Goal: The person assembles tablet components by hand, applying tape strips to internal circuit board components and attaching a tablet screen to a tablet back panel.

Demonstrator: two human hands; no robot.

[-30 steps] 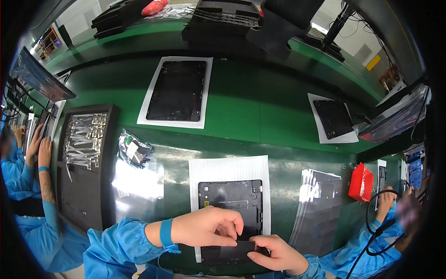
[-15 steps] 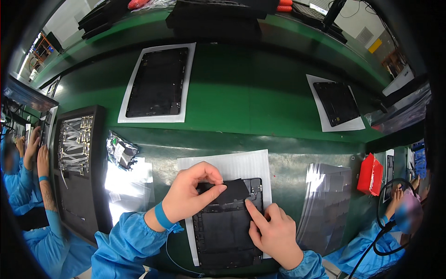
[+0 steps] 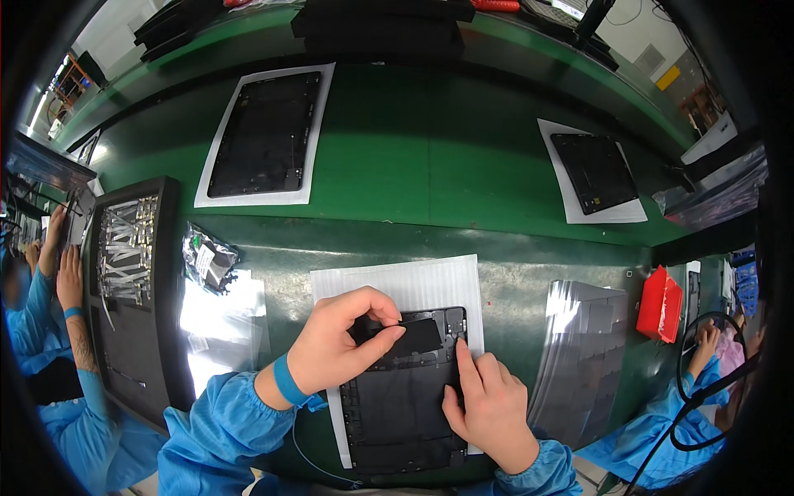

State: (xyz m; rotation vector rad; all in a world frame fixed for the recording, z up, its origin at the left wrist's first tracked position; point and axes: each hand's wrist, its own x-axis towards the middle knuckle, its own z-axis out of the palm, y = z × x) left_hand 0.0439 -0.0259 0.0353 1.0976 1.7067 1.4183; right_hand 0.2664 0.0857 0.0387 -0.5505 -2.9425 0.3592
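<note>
A black tablet housing (image 3: 405, 413) lies upright before me on a white foam sheet (image 3: 405, 282). My left hand (image 3: 343, 339) pinches, between thumb and index finger, the left end of a small black rectangular sheet (image 3: 420, 336). This sheet lies over the upper part of the housing; whether it is fully down on it I cannot tell. My right hand (image 3: 492, 405) holds nothing visible. Its index finger is stretched out, with the tip on the housing's upper right edge, while the other fingers are partly bent. A blue band with a cord circles my left wrist.
On the left stands a black foam tray (image 3: 124, 331) of silvery flat cables, beside a bag of small parts (image 3: 208, 258) and clear sheets (image 3: 223, 318). Stacked plastic films (image 3: 579, 364) and a red bin (image 3: 660, 304) lie right. Two more housings (image 3: 266, 136) (image 3: 595, 172) lie beyond. Co-workers sit at both sides.
My right index fingertip has moved right and up, from beside the black sheet to the housing's edge. The sheet's right end now sits straighter and lower. The view has shifted slightly.
</note>
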